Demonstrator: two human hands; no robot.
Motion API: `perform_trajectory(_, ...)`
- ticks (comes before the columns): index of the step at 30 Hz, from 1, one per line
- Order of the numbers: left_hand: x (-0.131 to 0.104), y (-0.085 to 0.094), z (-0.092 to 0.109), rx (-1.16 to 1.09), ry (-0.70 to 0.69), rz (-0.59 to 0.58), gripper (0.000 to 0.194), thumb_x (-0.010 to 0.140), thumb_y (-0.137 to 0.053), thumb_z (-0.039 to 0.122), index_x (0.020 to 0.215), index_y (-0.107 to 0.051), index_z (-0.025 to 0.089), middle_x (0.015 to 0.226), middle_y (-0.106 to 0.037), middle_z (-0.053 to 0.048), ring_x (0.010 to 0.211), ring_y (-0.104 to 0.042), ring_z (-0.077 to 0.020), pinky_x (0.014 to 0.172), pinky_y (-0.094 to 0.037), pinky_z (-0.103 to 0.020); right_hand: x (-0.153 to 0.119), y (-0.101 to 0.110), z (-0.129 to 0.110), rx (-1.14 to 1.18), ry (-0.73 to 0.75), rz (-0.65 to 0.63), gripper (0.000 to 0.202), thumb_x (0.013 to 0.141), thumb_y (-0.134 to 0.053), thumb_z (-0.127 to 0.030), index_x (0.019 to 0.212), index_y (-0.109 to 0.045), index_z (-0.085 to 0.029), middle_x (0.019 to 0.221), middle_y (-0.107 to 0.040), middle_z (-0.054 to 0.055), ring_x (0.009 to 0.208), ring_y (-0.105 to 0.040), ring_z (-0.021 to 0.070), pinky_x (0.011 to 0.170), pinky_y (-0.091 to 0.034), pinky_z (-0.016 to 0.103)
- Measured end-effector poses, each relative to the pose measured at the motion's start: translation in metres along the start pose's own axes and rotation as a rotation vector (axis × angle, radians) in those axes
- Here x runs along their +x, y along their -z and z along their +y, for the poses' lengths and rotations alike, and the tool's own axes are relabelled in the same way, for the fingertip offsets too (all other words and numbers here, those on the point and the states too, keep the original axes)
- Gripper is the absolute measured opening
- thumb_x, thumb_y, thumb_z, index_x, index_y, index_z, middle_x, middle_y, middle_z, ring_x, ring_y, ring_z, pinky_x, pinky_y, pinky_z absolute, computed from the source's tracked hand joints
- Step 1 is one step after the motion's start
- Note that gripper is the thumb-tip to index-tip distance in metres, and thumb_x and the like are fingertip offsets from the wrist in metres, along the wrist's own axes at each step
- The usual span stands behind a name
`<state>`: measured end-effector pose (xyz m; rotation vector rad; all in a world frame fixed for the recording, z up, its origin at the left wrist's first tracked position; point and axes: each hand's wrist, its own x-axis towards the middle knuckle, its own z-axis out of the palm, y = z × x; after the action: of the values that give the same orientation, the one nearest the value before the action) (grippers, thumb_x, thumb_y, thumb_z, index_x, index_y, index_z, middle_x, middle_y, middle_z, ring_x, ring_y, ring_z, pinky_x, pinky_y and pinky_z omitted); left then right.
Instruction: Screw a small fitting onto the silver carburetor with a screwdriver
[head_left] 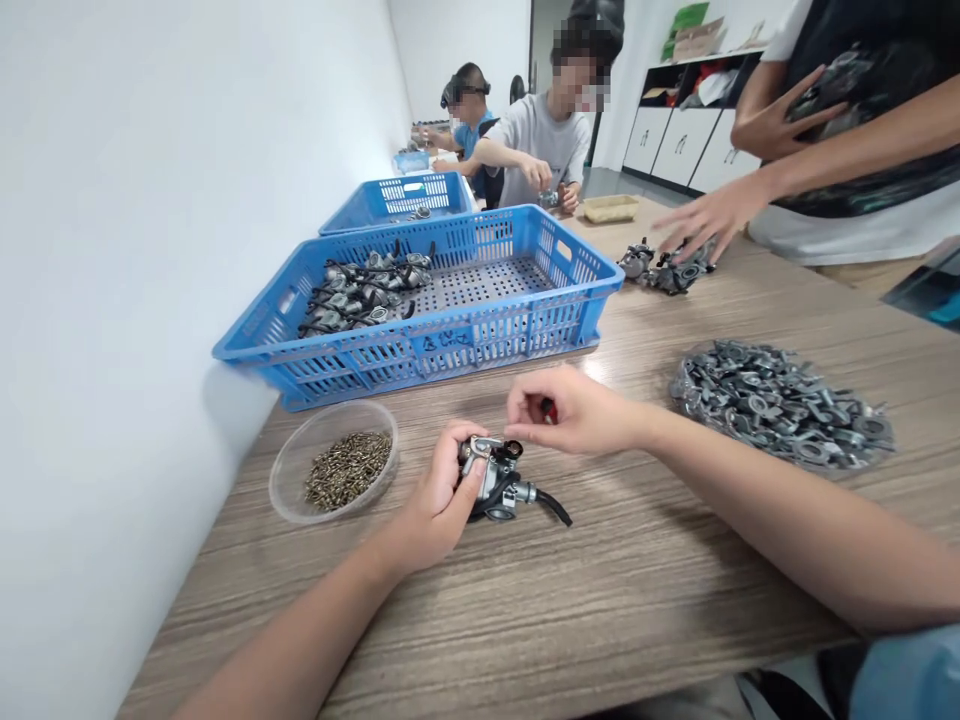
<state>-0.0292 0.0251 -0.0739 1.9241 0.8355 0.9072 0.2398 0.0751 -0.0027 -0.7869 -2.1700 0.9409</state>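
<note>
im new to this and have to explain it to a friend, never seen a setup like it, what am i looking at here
There's no robot: these are a person's two bare hands, seen in one picture taken from that person's head, looking forward and down.

The left hand holds a metal part with a black hose. The right hand is curled close beside it; something red shows inside, mostly hidden.

On the table are a clear bowl of small brass-coloured pieces, a blue crate with similar parts and a heap of grey metal pieces. Other people sit or stand beyond.
</note>
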Motion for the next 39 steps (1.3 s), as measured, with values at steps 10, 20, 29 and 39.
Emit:
perform_trajectory(10, 0.002, 0.001, 0.006, 0.006, 0.056, -0.040, 0.028, 0.119, -0.045, 0.040, 0.144, -0.048, 0.027, 0.128, -0.060, -0.009, 0.115, -0.059, -0.0262, 0.101, -0.050, -0.041, 0.036, 0.010, -0.105, 0.305, 0.380, 0.769, 0.046, 0.099, -0.086, -0.053, 0.088, -0.046, -0.033, 0.059, -0.027, -0.011, 0.040, -0.020, 0.0093, 0.037, -0.020, 0.027)
perform_trajectory(20, 0.005, -0.001, 0.009, -0.011, 0.023, -0.038, 0.029, 0.118, -0.044, 0.039, 0.143, -0.046, 0.026, 0.128, -0.057, -0.009, 0.112, -0.058, -0.0253, 0.102, -0.049, -0.041, 0.059, -0.015, -0.102, 0.319, 0.361, 0.816, 0.031, 0.105, -0.074, -0.056, 0.100, -0.050, -0.038, 0.061, -0.025, -0.011, 0.041, -0.021, 0.0128, 0.037, -0.023, 0.028)
perform_trajectory(29, 0.006, -0.002, 0.010, -0.017, 0.030, -0.041, 0.029, 0.117, -0.046, 0.036, 0.144, -0.046, 0.026, 0.132, -0.059, -0.010, 0.122, -0.059, -0.0275, 0.108, -0.049, -0.043, 0.060, -0.028, -0.105, 0.403, 0.328, 0.854, 0.044, 0.105, -0.077, -0.043, 0.092, -0.036, -0.034, 0.060, -0.028, -0.012, 0.039, -0.025, 0.0121, 0.036, -0.025, 0.028)
perform_trajectory(39, 0.007, -0.002, 0.013, -0.005, 0.056, -0.038, 0.028, 0.115, -0.046, 0.034, 0.141, -0.046, 0.023, 0.131, -0.058, -0.011, 0.121, -0.058, -0.0271, 0.111, -0.048, -0.046, 0.068, -0.027, -0.095, 0.497, 0.444, 0.826, 0.049, 0.100, -0.082, -0.034, 0.092, -0.034, -0.033, 0.058, -0.030, -0.015, 0.035, -0.019, 0.0081, 0.033, -0.018, 0.025)
